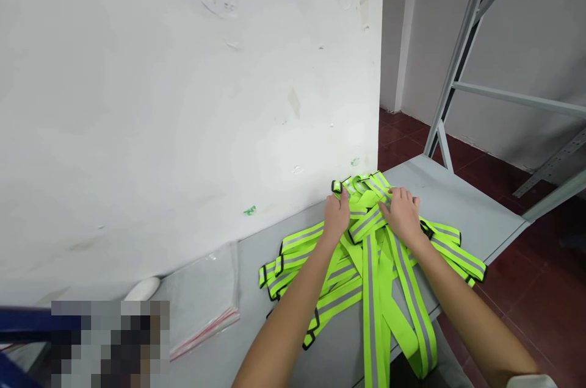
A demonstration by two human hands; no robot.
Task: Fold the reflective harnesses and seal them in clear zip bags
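reflective straps (373,308) lie under the left hand (336,215), fingers (341,196) pinching one end, and right hand (400,214), fingers (403,196) spread.

Safety straps (372,315) on shelf (458,205) beside wall (183,101)

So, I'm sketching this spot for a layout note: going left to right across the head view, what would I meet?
Plastic bag → left hand → right hand → metal rack upright → red tile floor
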